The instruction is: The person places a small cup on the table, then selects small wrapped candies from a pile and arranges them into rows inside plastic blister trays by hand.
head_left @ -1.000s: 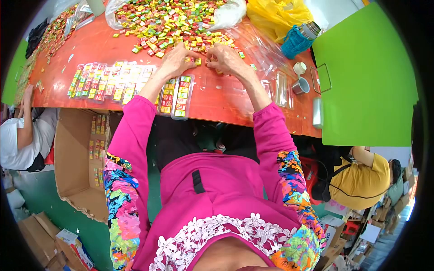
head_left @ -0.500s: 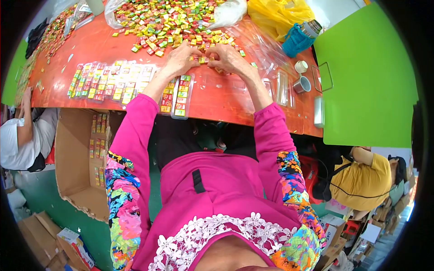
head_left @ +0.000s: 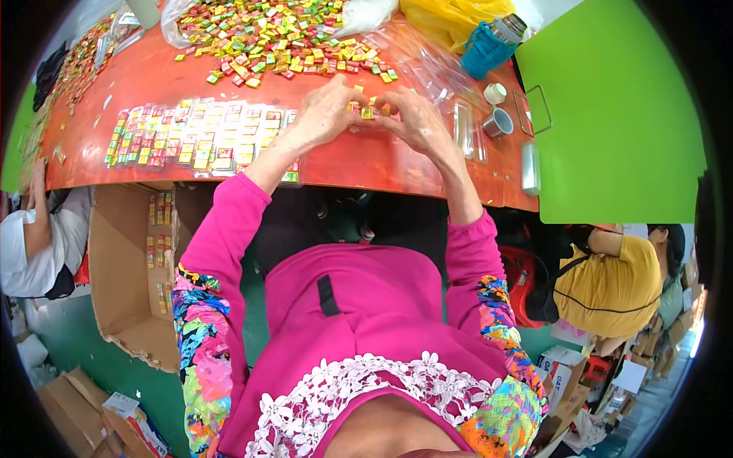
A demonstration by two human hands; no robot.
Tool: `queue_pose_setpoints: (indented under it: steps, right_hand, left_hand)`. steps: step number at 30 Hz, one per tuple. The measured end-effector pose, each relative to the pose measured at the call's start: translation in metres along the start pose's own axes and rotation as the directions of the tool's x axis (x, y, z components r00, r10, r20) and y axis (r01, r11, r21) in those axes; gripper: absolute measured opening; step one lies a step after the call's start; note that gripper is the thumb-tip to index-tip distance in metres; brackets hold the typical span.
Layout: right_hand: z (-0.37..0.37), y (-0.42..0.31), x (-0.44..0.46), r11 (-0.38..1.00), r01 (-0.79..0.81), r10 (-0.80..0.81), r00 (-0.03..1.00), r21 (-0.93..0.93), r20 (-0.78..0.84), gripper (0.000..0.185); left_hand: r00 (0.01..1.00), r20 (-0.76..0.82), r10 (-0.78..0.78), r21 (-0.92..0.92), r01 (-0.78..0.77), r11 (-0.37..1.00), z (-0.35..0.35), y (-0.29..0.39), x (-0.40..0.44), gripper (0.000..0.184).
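Note:
My left hand and my right hand face each other over the red table, fingers curled in. Between their fingertips is a short row of small yellow and red block-shaped packs, gripped from both ends. Fingers hide part of the row, and the packs' exact kind is too small to read. Just beyond my hands spreads a big loose pile of the same red, yellow and green packs. Left of my left forearm lie clear plastic trays filled with rows of packs; the forearm covers some of them.
Clear empty trays, a grey cup, a small white container and a flask in a blue cover stand at right. A yellow bag lies behind. An open carton stands below left. People sit on both sides.
Both hands have moved away from the pile's edge, to the right and nearer my body, with packs between the fingertips. My left forearm now covers the nearest filled trays. The view has shifted slightly.

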State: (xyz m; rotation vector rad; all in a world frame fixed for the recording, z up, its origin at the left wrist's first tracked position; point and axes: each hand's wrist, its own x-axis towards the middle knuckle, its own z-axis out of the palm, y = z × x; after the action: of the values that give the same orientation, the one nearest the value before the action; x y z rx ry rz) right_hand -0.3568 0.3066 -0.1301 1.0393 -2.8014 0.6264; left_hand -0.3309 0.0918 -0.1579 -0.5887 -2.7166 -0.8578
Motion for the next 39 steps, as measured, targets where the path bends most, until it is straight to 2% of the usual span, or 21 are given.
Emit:
queue_pose_setpoints:
  steps: [2,5,8,9,12,15,18,21,24,27,30,31,34,37,39]
  right_hand:
    - [-0.001,-0.001,-0.015,0.998,-0.058,0.058,0.998,-0.01,0.012,0.031]
    - [0.01,0.009,-0.026,0.996,-0.069,0.072,0.997,0.052,-0.039,0.032]
    - [0.007,0.006,-0.04,0.985,-0.084,0.103,0.988,0.151,-0.119,0.028]
    - [0.006,0.003,-0.044,0.977,-0.086,0.115,0.983,0.196,-0.145,0.026]
    - [0.007,-0.007,-0.055,0.983,-0.102,0.127,0.977,0.151,-0.17,0.022]
    - [0.033,0.002,-0.058,0.985,-0.025,0.065,0.969,0.169,-0.236,0.02]
    - [0.039,-0.005,-0.056,0.979,0.004,0.061,0.95,0.205,-0.307,0.019]
    - [0.034,-0.013,-0.05,0.974,0.028,0.032,0.966,0.224,-0.258,0.019]
    - [0.03,-0.005,-0.034,0.968,-0.062,0.119,0.967,0.241,-0.227,0.019]
    - [0.029,0.016,-0.007,0.988,-0.011,0.056,0.958,0.157,-0.282,0.019]
    - [0.035,0.039,0.016,0.987,0.008,0.011,0.993,0.159,-0.119,0.021]
    - [0.035,0.041,0.022,0.987,0.01,-0.001,0.998,0.162,-0.056,0.021]
    - [0.033,0.049,0.027,0.992,0.01,-0.01,1.0,0.126,-0.003,0.022]
    - [0.025,0.051,0.017,0.992,0.054,-0.041,0.992,0.111,-0.116,0.021]
    - [0.01,0.039,0.007,0.99,0.01,0.002,0.996,0.142,-0.087,0.022]
  left_hand:
    - [0.998,0.064,0.004,-0.027,-0.002,1.0,0.005,0.008,-0.001,0.03]
    - [0.997,0.035,0.068,-0.079,-0.065,0.995,0.013,0.004,-0.003,0.028]
    - [0.987,-0.088,0.136,-0.109,-0.146,0.983,0.011,-0.011,-0.006,0.028]
    - [0.991,-0.078,0.108,-0.113,-0.117,0.987,0.008,-0.017,-0.006,0.028]
    - [0.999,-0.039,0.021,-0.127,-0.026,0.992,0.0,-0.033,-0.001,0.03]
    - [0.977,0.173,-0.125,-0.055,0.136,0.989,-0.014,-0.026,0.006,0.03]
    - [0.981,0.183,-0.069,-0.099,0.088,0.991,-0.014,-0.024,0.002,0.035]
    - [0.972,0.23,-0.047,-0.075,0.066,0.995,-0.017,-0.018,0.004,0.039]
    - [0.988,0.142,0.055,-0.038,-0.05,0.998,-0.005,-0.038,0.006,0.047]
    - [0.992,0.103,0.073,-0.078,-0.065,0.995,-0.004,-0.039,0.007,0.049]
    - [0.991,0.06,0.121,-0.022,-0.119,0.993,-0.012,-0.027,0.0,0.05]
    - [0.99,0.091,0.105,0.009,-0.106,0.994,-0.016,-0.022,-0.001,0.05]
    - [0.986,0.148,0.079,0.071,-0.09,0.993,-0.022,-0.017,-0.003,0.051]
    - [0.983,0.154,0.096,0.069,-0.108,0.992,-0.02,-0.021,-0.005,0.052]
    - [0.98,0.182,0.085,0.047,-0.095,0.994,-0.018,-0.023,-0.005,0.052]
